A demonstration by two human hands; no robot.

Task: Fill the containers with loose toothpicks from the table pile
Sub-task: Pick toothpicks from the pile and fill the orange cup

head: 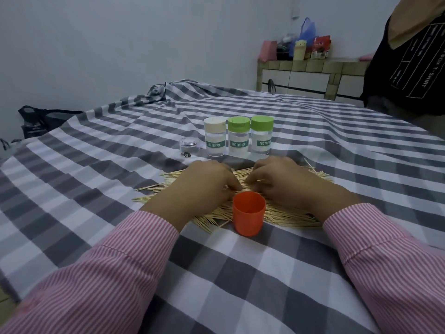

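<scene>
Orange cup (pixel 249 213), one, open, upright at the near edge of the toothpick pile (pixel 284 213) on checked cloth (pixel 240 273). Left hand (pixel 204 186) and right hand (pixel 286 184) lie curled on the pile, hiding its middle; pinch unclear. Behind: three labelled lidded containers (pixel 237 137), one small clear jar (pixel 188 145).

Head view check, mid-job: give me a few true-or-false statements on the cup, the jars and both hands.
1. The orange cup stands upright at the pile's near edge. True.
2. All three labelled jars have green lids. False: the leftmost lid is cream.
3. Both the left hand and right hand are on the toothpick pile. True.
4. The labelled jars are open. False: all are capped.
</scene>
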